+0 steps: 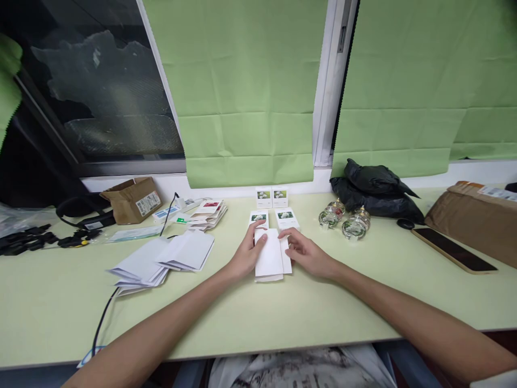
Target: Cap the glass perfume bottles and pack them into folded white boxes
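A plain white folding carton [269, 256], with a narrow side panel along its right and a flap at its lower end, is between my hands over the table. My left hand [249, 250] grips its left edge, thumb lying on the white face. At the right side panel, my right hand [307, 253] has its fingers curled and pinching the edge. Just beyond the carton lie two small white boxes with flower pictures, a left one [259, 216] and a right one [287, 218]. Behind them two similar boxes [272, 197] stand upright against the wall.
Flat white cartons [161, 258] lie in loose piles to the left, with a printed stack [208, 214] behind. Farther left is an open brown box [133, 200]. On the right are clear ornate jars [343, 220], a black plastic bag [375, 194], a phone [452, 249] and a brown parcel [476, 221].
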The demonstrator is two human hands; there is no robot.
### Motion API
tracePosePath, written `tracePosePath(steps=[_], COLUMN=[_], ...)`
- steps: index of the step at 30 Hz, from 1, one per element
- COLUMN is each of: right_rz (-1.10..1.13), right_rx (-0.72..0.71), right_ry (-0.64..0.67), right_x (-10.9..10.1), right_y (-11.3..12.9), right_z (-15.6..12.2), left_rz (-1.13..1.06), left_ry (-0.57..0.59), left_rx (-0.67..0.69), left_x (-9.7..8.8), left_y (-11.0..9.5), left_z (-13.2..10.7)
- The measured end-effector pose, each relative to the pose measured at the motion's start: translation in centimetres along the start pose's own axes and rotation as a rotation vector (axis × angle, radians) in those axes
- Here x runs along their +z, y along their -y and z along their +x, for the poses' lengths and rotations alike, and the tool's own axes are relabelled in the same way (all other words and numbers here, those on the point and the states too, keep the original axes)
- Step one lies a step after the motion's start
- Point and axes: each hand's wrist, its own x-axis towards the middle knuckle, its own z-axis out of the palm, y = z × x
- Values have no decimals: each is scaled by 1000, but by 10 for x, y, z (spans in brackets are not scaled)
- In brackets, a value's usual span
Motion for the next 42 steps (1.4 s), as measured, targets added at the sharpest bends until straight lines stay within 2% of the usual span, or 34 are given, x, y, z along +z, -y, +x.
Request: tracePosePath(steps=[5, 9, 14, 20, 27, 36, 42], right_rz=[-105, -169, -93, -30, -29, 14, 109], right_rx=[53, 99, 105, 121, 112, 119, 161], right_ry=[-25, -63, -39, -25, -3, 7, 24], right_x=[-8, -11, -13, -14, -16, -17, -16], right_y=[-14, -20, -22, -24, -32, -39, -39], right_z=[4, 4, 4, 5, 7, 8, 9], left_rz=[167, 255, 139, -7, -99, 46, -159], left_ry=[9, 27, -30, -26, -5, -9, 50], left_rx=[101, 112, 86, -61, -100, -209, -216], left_x=[-7, -9, -11, -16, -20, -13, -18], left_y=[-1, 1, 11, 19, 17, 11, 9], left_z=[-2, -3, 5, 12, 13, 7, 9])
